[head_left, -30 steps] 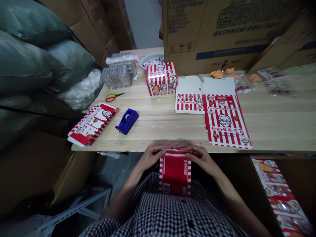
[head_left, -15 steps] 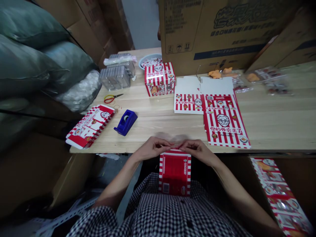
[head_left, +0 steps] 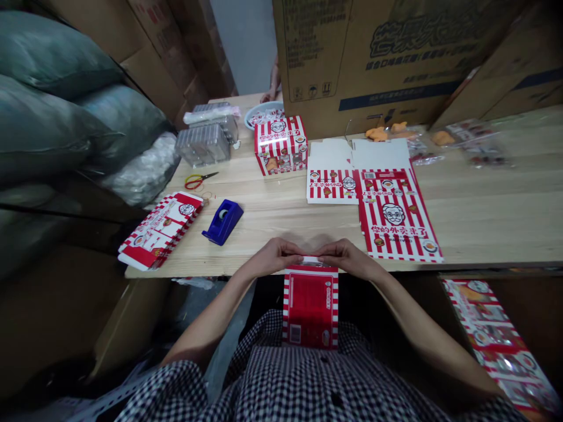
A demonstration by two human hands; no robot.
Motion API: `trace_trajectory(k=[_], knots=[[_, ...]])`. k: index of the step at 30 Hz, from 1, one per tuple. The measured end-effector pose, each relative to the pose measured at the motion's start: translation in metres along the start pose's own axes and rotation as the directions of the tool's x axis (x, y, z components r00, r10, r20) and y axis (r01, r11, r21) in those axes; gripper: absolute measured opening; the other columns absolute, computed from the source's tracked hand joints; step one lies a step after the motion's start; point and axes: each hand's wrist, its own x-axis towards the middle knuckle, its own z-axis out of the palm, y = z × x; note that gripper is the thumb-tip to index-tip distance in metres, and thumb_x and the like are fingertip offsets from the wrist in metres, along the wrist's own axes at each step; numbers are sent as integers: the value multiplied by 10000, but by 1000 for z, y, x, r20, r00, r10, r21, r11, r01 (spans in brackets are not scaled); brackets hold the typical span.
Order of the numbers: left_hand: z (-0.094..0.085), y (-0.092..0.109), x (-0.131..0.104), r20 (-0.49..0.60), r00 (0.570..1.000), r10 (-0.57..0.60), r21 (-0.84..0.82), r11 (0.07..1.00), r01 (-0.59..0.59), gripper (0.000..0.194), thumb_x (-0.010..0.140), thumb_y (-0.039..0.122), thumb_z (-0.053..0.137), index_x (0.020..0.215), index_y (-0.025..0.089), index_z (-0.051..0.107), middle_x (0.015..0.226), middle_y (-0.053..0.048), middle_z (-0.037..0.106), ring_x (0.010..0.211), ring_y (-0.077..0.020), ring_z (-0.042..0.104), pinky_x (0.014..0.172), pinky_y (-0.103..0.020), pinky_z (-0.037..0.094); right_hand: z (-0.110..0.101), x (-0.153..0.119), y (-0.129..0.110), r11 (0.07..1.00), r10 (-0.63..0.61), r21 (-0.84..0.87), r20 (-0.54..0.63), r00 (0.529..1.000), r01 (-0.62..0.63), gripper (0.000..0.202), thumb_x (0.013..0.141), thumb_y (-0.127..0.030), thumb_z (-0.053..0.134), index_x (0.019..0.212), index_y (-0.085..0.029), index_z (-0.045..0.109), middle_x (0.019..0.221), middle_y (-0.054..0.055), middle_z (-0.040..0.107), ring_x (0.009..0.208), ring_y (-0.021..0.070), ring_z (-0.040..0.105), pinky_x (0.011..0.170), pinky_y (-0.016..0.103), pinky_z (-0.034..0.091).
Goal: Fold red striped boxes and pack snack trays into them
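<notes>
A red-and-white striped cardboard box (head_left: 310, 308) rests between my body and the table's front edge, its red printed panel facing up. My left hand (head_left: 281, 257) pinches the left side of the flap at its far end. At the flap's right side, my right hand (head_left: 345, 257) grips in the same way, thumb and fingers closed on the card. The box's far faces are hidden from me. Nearest on the table are a blue tape dispenser (head_left: 223, 223) to the left and flat striped box blanks (head_left: 393, 217) to the right.
A folded carton stack (head_left: 160, 231), scissors (head_left: 200, 180), clear plastic trays (head_left: 202, 143) and an assembled box (head_left: 281, 145) stand on the table (head_left: 281, 211). A large brown carton (head_left: 396, 58) blocks the back. Another person's hand (head_left: 269, 95) is by the bowl (head_left: 250, 114). Filled boxes (head_left: 497, 340) lie lower right.
The flap at the box's far end has lifted apart from the panel, leaving a visible gap. Both hands have shifted slightly. Another person's hand has appeared behind the bowl.
</notes>
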Motion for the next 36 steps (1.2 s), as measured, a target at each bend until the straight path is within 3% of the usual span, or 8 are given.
trace_trajectory(k=[6,10,13,19,23,28,36], knots=[[4,-6,-9,-8,999,-42,-40,998,42,264,849,324,683,1044,185,793,897,-101,788,759,-207,704,690,-287,541,10,-9,6,990,44,139,-125,991,-26,260,741,-417,812,885,-201,785,831,19,787,747,172,725,760,327,575],[1,-7,-15,-23,998,-57,3,998,57,245,859,309,680,1049,203,793,930,-93,786,832,-217,707,769,-307,546,19,-19,9,965,107,253,-128,986,-72,323,777,-435,787,1021,-222,776,979,47,791,913,201,734,916,391,539],[2,-2,-21,-16,998,-54,3,999,54,239,870,300,674,1062,215,788,946,-88,785,861,-222,707,806,-324,551,25,-26,7,953,113,293,-111,987,-76,313,804,-425,766,1064,-253,773,1054,47,783,1001,212,722,989,417,506],[13,21,-41,25,1000,-5,-29,1000,6,286,949,288,574,1182,242,734,1212,-97,728,1098,-242,682,989,-403,514,38,-44,0,937,129,346,-238,963,-40,298,771,-442,800,1008,-261,797,1023,51,791,1031,262,720,1017,470,503],[16,27,-53,44,999,10,54,998,-12,330,949,279,590,1265,263,683,1321,-81,671,1209,-254,638,1082,-439,460,45,-57,-4,971,46,237,-267,963,19,315,862,-476,715,1102,-279,773,1148,60,760,1128,267,687,1076,484,466],[16,16,-57,17,998,59,139,988,-61,365,971,298,563,1329,276,634,1360,-56,644,1256,-244,610,1092,-425,462,46,-67,5,993,-81,60,-225,971,97,386,902,-404,694,1277,-312,677,1361,52,649,1292,261,585,1134,486,416],[15,5,-54,-28,998,63,152,987,-57,327,983,296,545,1288,294,664,1315,-49,675,1216,-231,639,1092,-446,466,45,-62,7,958,-210,-241,-204,956,158,391,989,-327,568,1379,-366,574,1435,22,586,1370,231,507,1174,535,353]])
